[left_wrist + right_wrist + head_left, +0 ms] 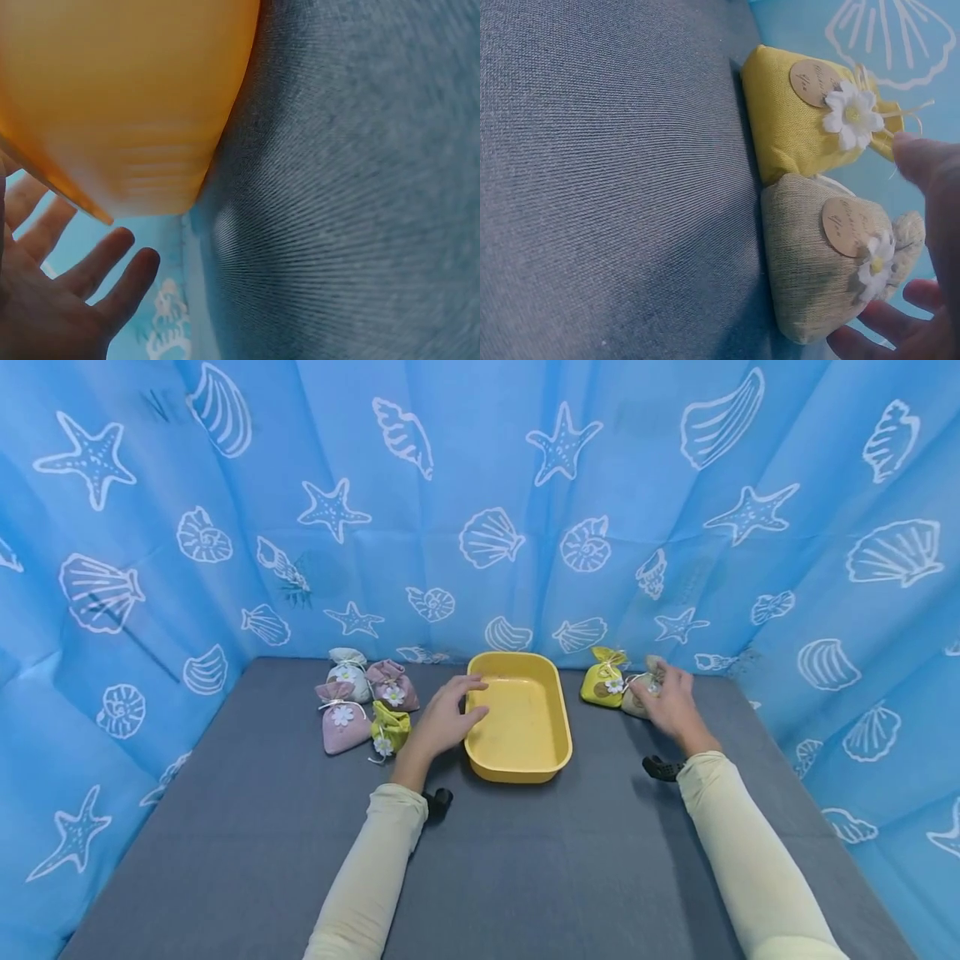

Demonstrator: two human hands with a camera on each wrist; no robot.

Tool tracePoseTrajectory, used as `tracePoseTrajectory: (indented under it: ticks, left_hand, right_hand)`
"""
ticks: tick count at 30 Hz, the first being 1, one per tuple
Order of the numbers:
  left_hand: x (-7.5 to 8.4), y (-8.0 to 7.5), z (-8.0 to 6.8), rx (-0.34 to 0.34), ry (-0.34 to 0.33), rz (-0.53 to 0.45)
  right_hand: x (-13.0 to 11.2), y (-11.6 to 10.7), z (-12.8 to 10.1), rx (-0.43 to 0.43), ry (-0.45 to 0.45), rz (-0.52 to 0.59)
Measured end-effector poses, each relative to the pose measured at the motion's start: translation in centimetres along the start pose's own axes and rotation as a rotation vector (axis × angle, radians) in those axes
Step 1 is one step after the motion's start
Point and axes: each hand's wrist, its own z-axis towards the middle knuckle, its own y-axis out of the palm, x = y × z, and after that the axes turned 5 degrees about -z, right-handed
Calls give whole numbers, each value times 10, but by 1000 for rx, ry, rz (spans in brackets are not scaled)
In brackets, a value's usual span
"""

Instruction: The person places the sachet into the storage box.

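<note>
At the left rim of a yellow plastic basin (517,775) is my left hand (448,717), fingers spread and holding nothing. The left wrist view shows this hand (67,285) beside the basin's outer wall (135,90); whether it touches the rim I cannot tell. My right hand (672,702) reaches over a beige drawstring sachet (817,247) with a white flower and a round tag. Its thumb and fingers stand apart around the sachet's top, and contact is unclear. A yellow drawstring sachet (787,112) leans against the beige one, near my thumb.
Left of the basin, several sachets stand together: a pale one (358,685), a mauve one (401,689), a pink one (345,731) and a yellow-green one (392,722). Grey cloth (525,877) covers the table. A blue shell-patterned curtain (465,460) hangs behind.
</note>
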Motion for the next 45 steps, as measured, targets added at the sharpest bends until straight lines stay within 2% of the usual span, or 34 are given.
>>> tracePoseTrajectory:
  ticks: [9,17,23,30,42,45]
  left_hand:
    - [-3,3,-1,13,-12,-6]
    - [-4,7,-6,64,-63,26]
    - [-7,4,-8,57,-60,-29]
    - [-11,-2,-6,44,-52,-152]
    - [-14,-1,-5,24,-142,-195]
    - [-14,0,-7,21,-149,-205]
  right_hand:
    - [8,0,4,8,-11,-5]
    - [14,6,1,-36,76,-33]
    - [18,8,1,-20,50,-1]
    - [14,7,-3,7,41,34]
    - [10,3,-12,49,29,94]
    - [9,3,-16,60,55,126]
